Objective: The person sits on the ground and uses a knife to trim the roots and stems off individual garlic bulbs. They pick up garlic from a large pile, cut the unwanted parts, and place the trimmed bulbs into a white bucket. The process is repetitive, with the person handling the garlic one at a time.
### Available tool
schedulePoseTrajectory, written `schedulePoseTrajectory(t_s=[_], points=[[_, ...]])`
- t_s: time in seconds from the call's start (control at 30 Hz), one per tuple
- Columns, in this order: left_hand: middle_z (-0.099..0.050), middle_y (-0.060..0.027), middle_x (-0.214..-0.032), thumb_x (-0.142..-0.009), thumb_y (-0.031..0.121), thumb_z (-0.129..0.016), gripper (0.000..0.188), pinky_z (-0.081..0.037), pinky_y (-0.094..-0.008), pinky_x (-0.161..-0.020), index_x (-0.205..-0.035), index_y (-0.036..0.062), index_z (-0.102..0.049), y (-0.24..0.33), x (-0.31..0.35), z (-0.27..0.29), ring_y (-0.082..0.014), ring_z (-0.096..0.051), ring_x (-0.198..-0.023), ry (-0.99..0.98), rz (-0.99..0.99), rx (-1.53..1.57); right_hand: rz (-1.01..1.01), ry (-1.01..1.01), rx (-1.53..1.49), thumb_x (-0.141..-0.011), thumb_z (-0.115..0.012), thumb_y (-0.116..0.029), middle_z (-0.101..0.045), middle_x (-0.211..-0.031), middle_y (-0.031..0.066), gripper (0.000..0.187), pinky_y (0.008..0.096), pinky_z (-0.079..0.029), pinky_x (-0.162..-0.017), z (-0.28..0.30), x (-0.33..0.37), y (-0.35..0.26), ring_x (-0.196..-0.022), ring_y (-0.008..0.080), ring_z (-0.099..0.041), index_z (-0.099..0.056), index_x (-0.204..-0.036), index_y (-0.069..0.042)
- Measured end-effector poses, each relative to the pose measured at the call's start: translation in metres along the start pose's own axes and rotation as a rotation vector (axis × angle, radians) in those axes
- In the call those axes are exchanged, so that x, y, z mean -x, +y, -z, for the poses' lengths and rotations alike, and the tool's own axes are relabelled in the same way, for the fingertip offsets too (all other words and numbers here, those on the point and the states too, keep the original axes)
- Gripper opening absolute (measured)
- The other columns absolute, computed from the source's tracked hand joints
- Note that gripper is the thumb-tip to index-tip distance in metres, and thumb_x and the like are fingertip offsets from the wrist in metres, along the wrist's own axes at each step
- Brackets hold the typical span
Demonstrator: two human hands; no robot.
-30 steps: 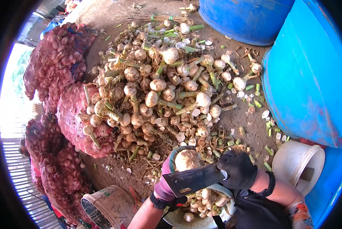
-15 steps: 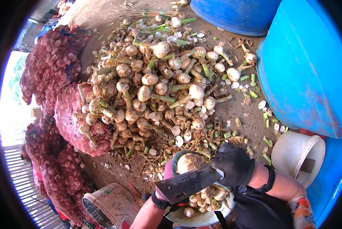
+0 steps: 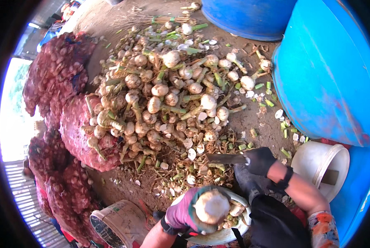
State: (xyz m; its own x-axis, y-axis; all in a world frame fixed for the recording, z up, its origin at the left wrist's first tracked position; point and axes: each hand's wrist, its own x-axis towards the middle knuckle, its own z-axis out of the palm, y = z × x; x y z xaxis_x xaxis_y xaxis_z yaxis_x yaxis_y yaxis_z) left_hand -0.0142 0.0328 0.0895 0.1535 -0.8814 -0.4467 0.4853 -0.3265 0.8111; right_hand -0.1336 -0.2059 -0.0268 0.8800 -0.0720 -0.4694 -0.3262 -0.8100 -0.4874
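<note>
Gloved in pink and green, my left hand (image 3: 186,210) is closed around a garlic bulb (image 3: 212,206), its pale top facing up. That bulb hangs over a white tub (image 3: 242,229) partly filled with trimmed garlic. My right hand (image 3: 261,161), in a dark glove, grips a cleaver (image 3: 226,158), its broad dark blade pointing left above the scraps. Ahead of both hands spreads a large pile of garlic bulbs with stalks (image 3: 160,89). Cut stem pieces and pale peelings lie around the blade.
Red net sacks of garlic (image 3: 55,70) line the left side. Blue barrels (image 3: 329,74) stand at the right and far right. A white bucket (image 3: 304,165) lies tipped by my right arm, and a dirty bucket (image 3: 119,221) leans near my left arm. A twig broom (image 3: 152,19) lies behind the pile.
The cleaver has moved up and away from the bulb, toward the scraps. My left hand has lowered with the bulb and turned so its pale face shows upward.
</note>
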Motion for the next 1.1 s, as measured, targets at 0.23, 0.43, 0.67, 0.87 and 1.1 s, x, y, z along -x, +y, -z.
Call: schedulePoseTrajectory(t_s=[0.23, 0.43, 0.67, 0.87, 1.1], points=[[-0.059, -0.0084, -0.084, -0.063, 0.072, -0.062, 0.098, -0.051, -0.0305, -0.058, -0.123, -0.0030, -0.044, -0.015, -0.021, 0.016, -0.0199, -0.059, -0.067, 0.506, -0.245, 0.511, 0.439, 0.200, -0.494, -0.068, -0.066, -0.022, -0.057, -0.059, 0.0090, 0.010, 0.0403, -0.042, -0.051, 0.019, 0.013, -0.042, -0.055, 0.0301, -0.057, -0.060, -0.068, -0.013], [-0.058, -0.0135, -0.108, -0.075, 0.053, -0.065, 0.066, -0.042, -0.0437, -0.094, -0.120, 0.0066, -0.051, 0.005, -0.037, 0.006, -0.0284, -0.056, -0.097, 0.612, -0.511, 1.257, 0.554, 0.074, -0.472, -0.068, -0.068, -0.019, -0.057, -0.060, 0.0095, 0.012, 0.0377, -0.044, -0.050, 0.021, 0.022, -0.072, -0.053, 0.0279, -0.057, -0.061, -0.070, -0.010], [-0.061, -0.0108, -0.107, -0.078, 0.051, -0.063, 0.056, -0.042, -0.0457, -0.095, -0.113, 0.0077, -0.056, -0.016, -0.030, 0.013, -0.0291, -0.056, -0.103, 0.524, -0.529, 1.244, 0.264, 0.272, -0.636, -0.067, -0.070, -0.018, -0.055, -0.055, 0.0108, 0.016, 0.0355, -0.043, -0.048, 0.029, 0.004, -0.087, -0.049, 0.0277, -0.055, -0.059, -0.064, -0.007], [-0.062, -0.0084, -0.107, -0.081, 0.032, -0.064, 0.032, -0.046, -0.0454, -0.093, -0.103, 0.0080, -0.061, -0.030, -0.033, 0.002, -0.0287, -0.058, -0.102, 0.698, -0.499, 1.069, 0.155, 0.291, -0.662, -0.071, -0.067, -0.021, -0.057, -0.060, 0.0150, 0.019, 0.0383, -0.045, -0.050, 0.020, -0.005, -0.082, -0.056, 0.0320, -0.058, -0.057, -0.070, -0.005], [-0.059, -0.0103, -0.109, -0.076, 0.035, -0.068, 0.045, -0.051, -0.0422, -0.088, -0.107, 0.0045, -0.056, -0.027, -0.024, 0.004, -0.0277, -0.057, -0.104, 0.626, -0.529, 1.168, 0.029, 0.172, -0.451, -0.066, -0.070, -0.027, -0.057, -0.060, 0.0166, 0.026, 0.0407, -0.045, -0.055, -0.016, -0.018, -0.067, -0.055, 0.0330, -0.057, -0.066, -0.077, -0.004]])
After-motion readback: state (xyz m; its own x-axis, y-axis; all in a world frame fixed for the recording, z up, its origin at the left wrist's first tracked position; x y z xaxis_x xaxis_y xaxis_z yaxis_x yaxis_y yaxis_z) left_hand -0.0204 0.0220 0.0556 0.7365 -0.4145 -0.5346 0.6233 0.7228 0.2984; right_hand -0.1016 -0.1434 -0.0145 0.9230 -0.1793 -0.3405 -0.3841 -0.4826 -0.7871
